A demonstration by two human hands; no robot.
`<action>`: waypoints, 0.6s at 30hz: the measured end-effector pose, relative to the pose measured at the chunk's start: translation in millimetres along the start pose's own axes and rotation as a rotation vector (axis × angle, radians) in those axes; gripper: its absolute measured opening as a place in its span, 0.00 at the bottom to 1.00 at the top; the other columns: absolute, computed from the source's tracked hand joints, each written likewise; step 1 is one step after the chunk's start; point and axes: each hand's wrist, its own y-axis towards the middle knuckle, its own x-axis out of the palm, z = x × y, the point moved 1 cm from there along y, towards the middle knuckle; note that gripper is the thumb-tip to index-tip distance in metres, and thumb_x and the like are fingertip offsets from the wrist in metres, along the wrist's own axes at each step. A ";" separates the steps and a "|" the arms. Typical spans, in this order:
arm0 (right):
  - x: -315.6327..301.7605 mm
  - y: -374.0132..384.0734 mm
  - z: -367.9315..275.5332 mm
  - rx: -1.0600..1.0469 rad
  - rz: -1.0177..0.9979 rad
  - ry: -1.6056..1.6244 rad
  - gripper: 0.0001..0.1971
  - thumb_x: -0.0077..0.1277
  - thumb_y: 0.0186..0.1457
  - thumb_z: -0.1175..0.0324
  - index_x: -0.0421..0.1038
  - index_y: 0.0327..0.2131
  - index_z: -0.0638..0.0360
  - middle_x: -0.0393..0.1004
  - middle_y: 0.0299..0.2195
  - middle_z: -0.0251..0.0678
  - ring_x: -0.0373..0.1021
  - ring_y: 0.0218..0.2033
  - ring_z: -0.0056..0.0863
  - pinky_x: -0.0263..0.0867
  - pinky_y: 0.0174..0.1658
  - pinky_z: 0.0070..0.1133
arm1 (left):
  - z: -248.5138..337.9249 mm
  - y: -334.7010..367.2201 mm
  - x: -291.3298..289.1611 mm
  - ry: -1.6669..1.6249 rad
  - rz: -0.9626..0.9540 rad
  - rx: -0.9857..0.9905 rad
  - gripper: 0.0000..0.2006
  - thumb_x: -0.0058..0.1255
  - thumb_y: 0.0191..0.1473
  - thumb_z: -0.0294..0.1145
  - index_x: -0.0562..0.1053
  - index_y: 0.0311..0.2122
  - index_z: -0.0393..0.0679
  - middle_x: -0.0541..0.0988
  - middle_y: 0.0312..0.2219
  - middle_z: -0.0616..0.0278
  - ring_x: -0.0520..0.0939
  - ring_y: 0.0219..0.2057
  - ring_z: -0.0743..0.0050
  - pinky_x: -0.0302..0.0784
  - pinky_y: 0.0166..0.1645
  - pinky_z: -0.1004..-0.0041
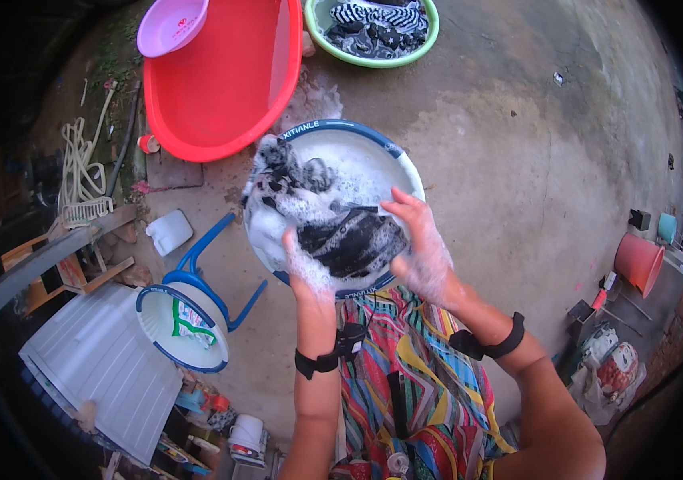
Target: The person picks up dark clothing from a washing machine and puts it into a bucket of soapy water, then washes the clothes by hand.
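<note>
A white basin with a blue rim (393, 150) stands in front of me, with suds and wet laundry in it. Between my hands lies a soaked black cloth (349, 244), streaked with foam. My left hand (308, 268) is at its left end, thumb up and coated in suds; the other fingers are hidden by cloth and foam. At the right end, my right hand (423, 248) has its fingers stretched apart beside the cloth, foam over its back. Grey-and-black patterned laundry (293, 170) is heaped against the basin's far left side.
Beyond the basin stand a large red tub (205, 112), a pink bowl (172, 26) and a green basin (429, 40) of wet clothes. Left are a blue stool (205, 280), a white basin (153, 324) and a white jug (169, 232). An orange bucket (637, 264) lies far right.
</note>
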 end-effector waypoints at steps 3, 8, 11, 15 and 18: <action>3.4 1.0 -4.1 -0.160 -0.209 -0.336 0.40 0.58 0.33 0.73 0.54 0.55 0.57 0.55 0.54 0.50 0.56 0.53 0.45 0.55 0.54 0.32 | -0.1 -1.9 4.1 0.032 -0.003 0.010 0.27 0.39 0.52 0.51 0.67 0.48 0.38 0.73 0.42 0.54 0.75 0.41 0.57 0.69 0.48 0.61; 38.6 14.3 30.6 -0.020 -0.451 0.000 0.41 0.59 0.35 0.67 0.51 0.56 0.59 0.62 0.49 0.49 0.61 0.49 0.46 0.60 0.50 0.31 | 0.5 3.2 -3.5 0.002 -0.055 0.010 0.26 0.41 0.51 0.49 0.66 0.47 0.36 0.74 0.41 0.53 0.76 0.39 0.58 0.71 0.47 0.64; 53.3 15.1 58.0 -0.021 -0.560 0.252 0.43 0.59 0.36 0.58 0.50 0.55 0.67 0.67 0.43 0.52 0.66 0.42 0.46 0.61 0.47 0.30 | 8.6 11.0 -13.9 0.050 -0.122 -0.067 0.26 0.43 0.50 0.49 0.66 0.46 0.35 0.74 0.40 0.54 0.76 0.39 0.62 0.72 0.45 0.65; 66.0 9.1 68.2 0.127 -0.686 0.613 0.37 0.60 0.39 0.61 0.56 0.52 0.67 0.69 0.44 0.43 0.66 0.44 0.32 0.61 0.49 0.25 | 12.9 21.1 -25.1 0.038 -0.202 -0.118 0.29 0.42 0.49 0.50 0.64 0.48 0.32 0.72 0.42 0.49 0.74 0.42 0.56 0.69 0.49 0.61; 66.3 -2.3 59.7 0.695 -0.830 1.098 0.34 0.59 0.40 0.68 0.57 0.52 0.66 0.67 0.46 0.37 0.65 0.45 0.24 0.60 0.51 0.22 | 8.7 22.7 -27.0 0.037 -0.228 -0.203 0.40 0.43 0.48 0.55 0.52 0.56 0.30 0.63 0.51 0.40 0.65 0.52 0.44 0.58 0.57 0.54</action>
